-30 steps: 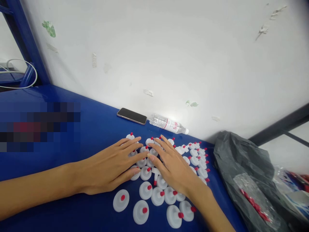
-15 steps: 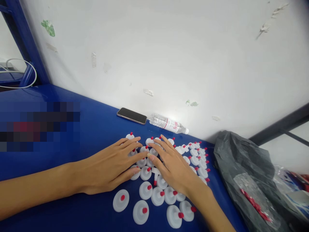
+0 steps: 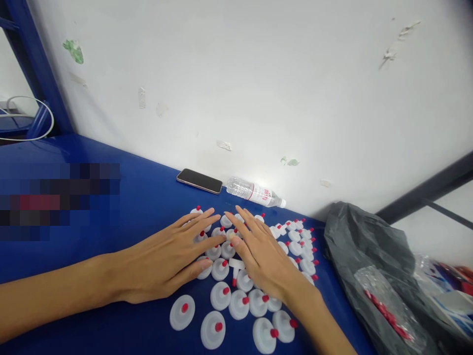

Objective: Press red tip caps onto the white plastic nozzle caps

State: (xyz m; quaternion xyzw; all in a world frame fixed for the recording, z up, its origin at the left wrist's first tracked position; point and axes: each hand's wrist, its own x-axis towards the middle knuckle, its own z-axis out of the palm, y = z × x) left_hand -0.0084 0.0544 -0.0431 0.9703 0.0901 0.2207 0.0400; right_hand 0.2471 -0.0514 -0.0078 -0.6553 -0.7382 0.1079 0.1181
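Many round white plastic caps with red-tipped spouts lie spread over the blue table (image 3: 148, 325). My left hand (image 3: 173, 256) is stretched out palm down over the left side of the group, fingers apart and holding nothing. Over the middle of the group is my right hand (image 3: 264, 251), also palm down with its fingers spread. The index fingertip of the left and the thumb of the right come close together above the caps. A near cap (image 3: 213, 330) stands apart from both hands, and one cap (image 3: 236, 266) lies tipped on its side between them. Several caps are partly hidden beneath the hands.
A phone (image 3: 199, 181) and a clear plastic bottle (image 3: 254, 191) lie along the white wall (image 3: 236, 74). At the right sits a dark grey plastic bag (image 3: 354, 236), with a clear bag of red pieces (image 3: 388, 313) on it. Part of the left side is blurred out.
The view has shifted slightly. My right hand's fingers have spread a little further apart, while both hands stay over the caps.
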